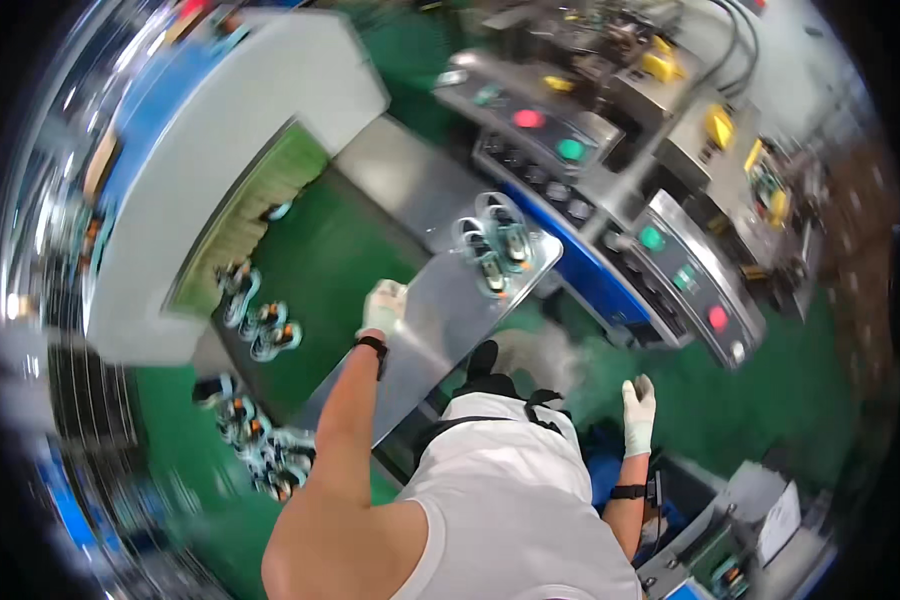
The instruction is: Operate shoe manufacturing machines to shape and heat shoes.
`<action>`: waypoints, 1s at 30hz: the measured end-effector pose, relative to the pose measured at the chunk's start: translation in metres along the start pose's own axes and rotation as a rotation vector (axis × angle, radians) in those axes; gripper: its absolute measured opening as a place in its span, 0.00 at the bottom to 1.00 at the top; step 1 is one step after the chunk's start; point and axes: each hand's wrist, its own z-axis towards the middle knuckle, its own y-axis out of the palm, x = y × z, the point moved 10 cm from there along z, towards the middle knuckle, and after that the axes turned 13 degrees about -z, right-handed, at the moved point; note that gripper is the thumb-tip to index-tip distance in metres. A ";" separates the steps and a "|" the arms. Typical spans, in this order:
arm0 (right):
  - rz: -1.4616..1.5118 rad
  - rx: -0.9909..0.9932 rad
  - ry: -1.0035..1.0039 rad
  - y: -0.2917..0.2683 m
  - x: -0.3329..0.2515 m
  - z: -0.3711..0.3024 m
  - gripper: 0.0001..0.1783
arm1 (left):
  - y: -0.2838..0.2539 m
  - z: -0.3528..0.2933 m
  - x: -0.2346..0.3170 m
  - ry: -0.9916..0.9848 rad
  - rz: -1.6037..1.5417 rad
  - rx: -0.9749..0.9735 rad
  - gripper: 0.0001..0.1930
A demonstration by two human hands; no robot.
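My left hand (383, 308), in a pale work glove, is over the inner edge of the metal side table (425, 325), beside the green belt (320, 260). Its fingers are loosely spread, and I see nothing held in them. At the table's far right corner stands a pair of light grey-blue sneakers (495, 245), apart from both hands. Off to the right, my right hand (640, 408) hangs above the floor next to my body. That hand is gloved too, with its fingers stretched out and no object in it.
Several sneakers (270, 330) sit on the belt's left side, before the curtained opening of a white machine (240, 130). More shoes (255, 440) cluster at lower left. A machine with control panels (570, 150) stands ahead right. A grey cart (710, 530) is at lower right.
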 end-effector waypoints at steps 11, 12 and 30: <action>-0.803 -0.464 0.232 0.124 0.057 0.044 0.38 | -0.355 -0.139 -0.298 -0.476 0.097 0.767 0.45; -0.916 -0.465 0.178 0.116 0.060 0.058 0.37 | -0.364 -0.120 -0.282 -0.248 0.101 0.790 0.40; -0.394 -0.765 -1.045 0.391 -0.466 -0.149 0.40 | -0.153 0.030 0.039 -0.036 -0.526 -0.033 0.22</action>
